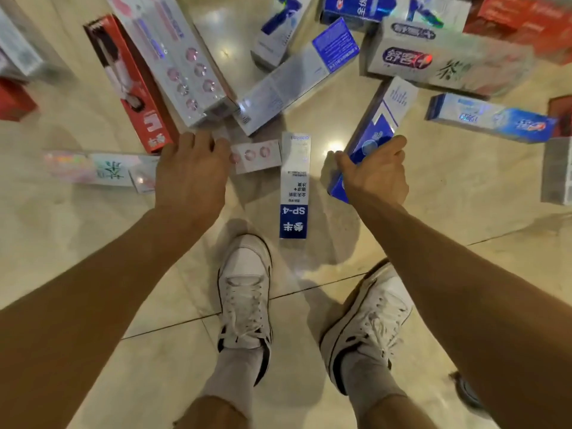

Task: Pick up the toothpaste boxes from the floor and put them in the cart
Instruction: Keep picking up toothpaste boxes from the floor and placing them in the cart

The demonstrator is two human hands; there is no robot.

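Both your arms reach down. Right hand (pixel 376 176) grips blue box (pixel 381 123); left hand (pixel 192 174) fingers curled down, grip unclear.

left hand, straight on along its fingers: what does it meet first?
Probably the near end of the long silver pink-dotted box, just beyond the left hand; the red box lies alongside. Depth is unclear.

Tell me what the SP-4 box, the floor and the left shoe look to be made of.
SP-4 box: thin printed card, judging by its sharp folded edges; probably a satin coat.
Floor: polished stone or glazed tile, cream and veined, with mirror-like glare and dark joints.
Left shoe: white leather or faux leather, smooth and matte, with woven laces.
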